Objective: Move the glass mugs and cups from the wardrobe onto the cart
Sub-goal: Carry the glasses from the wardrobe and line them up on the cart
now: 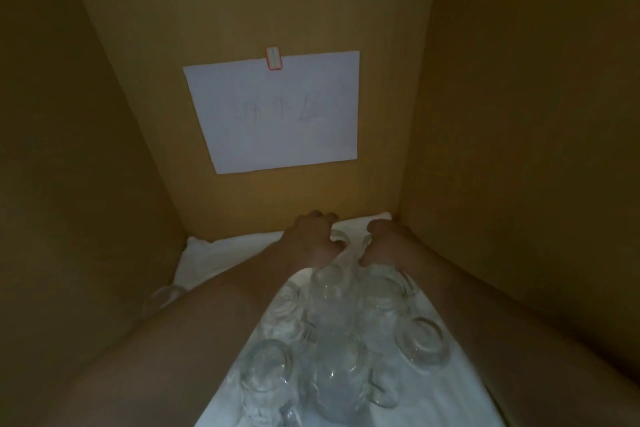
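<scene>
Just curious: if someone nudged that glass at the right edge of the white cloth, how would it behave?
The glass looks rigid and breakable, so probably fragile. It seems to stand mouth-down, so it would likely slide rather than roll, and the white cloth may bunch under it.

White cloth (pixel 207 253) covers the wardrobe shelf, glass mugs (pixel 332 288) on it.

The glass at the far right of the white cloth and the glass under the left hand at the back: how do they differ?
The right-side glass stands free with its round rim in full view; the back glass is mostly hidden by the left hand, whose fingers curl round it. The right-side glass is nearer the camera; the back glass stands close to the rear wall. Both are clear glass on the white cloth.
</scene>
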The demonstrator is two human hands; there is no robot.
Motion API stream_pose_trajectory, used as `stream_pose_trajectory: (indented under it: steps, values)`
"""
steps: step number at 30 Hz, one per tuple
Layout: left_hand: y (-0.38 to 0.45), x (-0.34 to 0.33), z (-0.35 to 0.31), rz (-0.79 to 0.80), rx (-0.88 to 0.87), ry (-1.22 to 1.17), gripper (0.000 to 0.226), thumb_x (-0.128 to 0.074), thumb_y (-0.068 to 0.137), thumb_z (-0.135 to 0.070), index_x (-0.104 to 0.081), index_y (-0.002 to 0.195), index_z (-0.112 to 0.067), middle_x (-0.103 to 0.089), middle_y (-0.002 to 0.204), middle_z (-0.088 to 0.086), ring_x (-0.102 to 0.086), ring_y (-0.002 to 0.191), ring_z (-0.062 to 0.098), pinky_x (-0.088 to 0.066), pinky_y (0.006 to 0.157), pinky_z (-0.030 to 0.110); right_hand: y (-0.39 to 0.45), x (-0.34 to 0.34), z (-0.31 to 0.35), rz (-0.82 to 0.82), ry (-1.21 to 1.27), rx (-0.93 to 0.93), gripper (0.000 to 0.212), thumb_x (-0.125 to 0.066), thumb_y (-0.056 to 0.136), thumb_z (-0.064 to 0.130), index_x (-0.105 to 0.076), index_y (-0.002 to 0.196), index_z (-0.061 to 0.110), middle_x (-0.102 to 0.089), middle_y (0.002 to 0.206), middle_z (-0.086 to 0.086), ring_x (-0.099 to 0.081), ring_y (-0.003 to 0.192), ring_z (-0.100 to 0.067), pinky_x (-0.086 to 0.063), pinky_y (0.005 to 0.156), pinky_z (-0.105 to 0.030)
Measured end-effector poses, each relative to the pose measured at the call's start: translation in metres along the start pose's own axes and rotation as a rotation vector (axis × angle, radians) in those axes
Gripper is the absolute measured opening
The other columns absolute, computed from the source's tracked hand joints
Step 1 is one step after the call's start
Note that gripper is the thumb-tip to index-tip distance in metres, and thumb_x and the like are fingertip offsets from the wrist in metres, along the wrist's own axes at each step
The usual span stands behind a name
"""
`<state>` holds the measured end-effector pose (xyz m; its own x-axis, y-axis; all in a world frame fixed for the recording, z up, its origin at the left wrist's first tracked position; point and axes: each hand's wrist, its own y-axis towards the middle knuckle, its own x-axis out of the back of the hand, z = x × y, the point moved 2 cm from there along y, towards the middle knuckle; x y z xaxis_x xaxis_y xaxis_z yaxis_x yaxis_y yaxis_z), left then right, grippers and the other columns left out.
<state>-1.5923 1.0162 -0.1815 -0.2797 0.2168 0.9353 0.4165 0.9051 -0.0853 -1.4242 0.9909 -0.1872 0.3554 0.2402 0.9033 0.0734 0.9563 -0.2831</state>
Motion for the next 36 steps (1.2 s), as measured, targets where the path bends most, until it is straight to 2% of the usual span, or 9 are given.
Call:
stream_pose_trajectory:
  steps: [7, 10, 15, 18, 20, 22, 28, 32, 36]
  values:
    - [0.041, -0.019, -0.008, 0.248, 0.116, -0.055, 0.092, -0.071, 0.088, -0.05, -0.024, 0.16, -0.019, -0.037, 0.159, 0.005, -0.045, 0.139, 0.023, -0.049, 0.089, 0.026, 0.025, -0.003, 0.008, 0.233, -0.152, -0.082, 0.074, -0.083, 0.08, 0.026, -0.048, 0.142, 0.008, -0.057, 0.136, -0.01, -0.059, 0.119, -0.026, -0.055, 0.097, -0.038]
    - [0.049, -0.023, -0.009, 0.307, 0.146, -0.006, 0.086, -0.075, 0.085, -0.047, -0.032, 0.155, -0.021, -0.046, 0.149, 0.004, -0.056, 0.119, 0.022, -0.05, 0.059, 0.025, 0.033, -0.003, 0.008, 0.273, -0.177, -0.092, 0.081, -0.086, 0.076, 0.025, -0.046, 0.144, 0.008, -0.057, 0.135, -0.01, -0.062, 0.115, -0.026, -0.058, 0.086, -0.038]
    - [0.053, -0.026, -0.008, 0.357, 0.209, -0.039, 0.08, -0.084, 0.074, -0.038, -0.046, 0.143, -0.022, -0.052, 0.132, 0.003, -0.058, 0.103, 0.022, -0.063, 0.062, 0.04, 0.042, -0.013, 0.006, 0.249, -0.223, -0.073, 0.076, -0.089, 0.068, 0.032, -0.054, 0.134, 0.013, -0.063, 0.117, -0.004, -0.063, 0.103, -0.021, -0.05, 0.066, -0.03]
    - [0.054, -0.027, -0.007, 0.276, 0.17, -0.025, 0.074, -0.089, 0.064, -0.039, -0.058, 0.129, -0.022, -0.056, 0.111, 0.0, -0.06, 0.082, 0.016, -0.057, 0.045, 0.034, 0.042, -0.015, 0.005, 0.204, -0.204, -0.064, 0.079, -0.091, 0.061, 0.035, -0.054, 0.129, 0.016, -0.058, 0.099, 0.0, -0.061, 0.088, -0.018, -0.049, 0.06, -0.027]
    - [0.053, -0.023, -0.004, 0.227, 0.186, -0.068, 0.071, -0.092, 0.058, -0.038, -0.061, 0.12, -0.021, -0.057, 0.106, 0.001, -0.062, 0.075, 0.018, -0.059, 0.043, 0.039, 0.04, -0.013, 0.005, 0.192, -0.181, -0.068, 0.083, -0.091, 0.059, 0.036, -0.053, 0.13, 0.017, -0.055, 0.097, 0.0, -0.061, 0.089, -0.019, -0.051, 0.063, -0.027]
    - [0.051, -0.015, -0.001, 0.163, 0.163, -0.059, 0.074, -0.093, 0.057, -0.039, -0.062, 0.121, -0.021, -0.058, 0.108, 0.001, -0.061, 0.075, 0.016, -0.054, 0.041, 0.029, 0.036, -0.011, 0.004, 0.159, -0.156, -0.057, 0.085, -0.093, 0.055, 0.036, -0.055, 0.128, 0.017, -0.055, 0.096, 0.001, -0.061, 0.089, -0.019, -0.051, 0.063, -0.026]
    - [0.032, 0.041, 0.003, -0.173, 0.068, -0.008, 0.081, -0.091, 0.059, -0.04, -0.061, 0.13, -0.017, -0.066, 0.123, 0.005, -0.062, 0.114, 0.025, -0.055, 0.088, 0.034, 0.016, 0.019, 0.01, -0.148, 0.062, -0.005, 0.083, -0.096, 0.051, 0.033, -0.059, 0.124, 0.016, -0.06, 0.119, -0.007, -0.061, 0.105, -0.025, -0.057, 0.079, -0.034]
    - [0.0, 0.088, 0.004, -0.381, 0.077, -0.091, 0.065, -0.09, 0.056, -0.036, -0.066, 0.114, -0.019, -0.066, 0.106, 0.002, -0.066, 0.098, 0.024, -0.057, 0.079, 0.035, -0.014, 0.053, 0.027, -0.355, 0.294, 0.024, 0.093, -0.096, 0.054, 0.033, -0.055, 0.136, 0.018, -0.059, 0.129, -0.007, -0.061, 0.111, -0.025, -0.057, 0.085, -0.035]
    - [-0.029, 0.126, 0.01, -0.569, 0.139, -0.207, 0.074, -0.092, 0.057, -0.039, -0.056, 0.119, -0.021, -0.052, 0.107, 0.004, -0.059, 0.094, 0.026, -0.049, 0.073, 0.032, -0.052, 0.076, 0.045, -0.521, 0.72, 0.018, 0.09, -0.099, 0.054, 0.028, -0.057, 0.134, 0.021, -0.06, 0.122, 0.0, -0.061, 0.113, -0.023, -0.056, 0.095, -0.04]
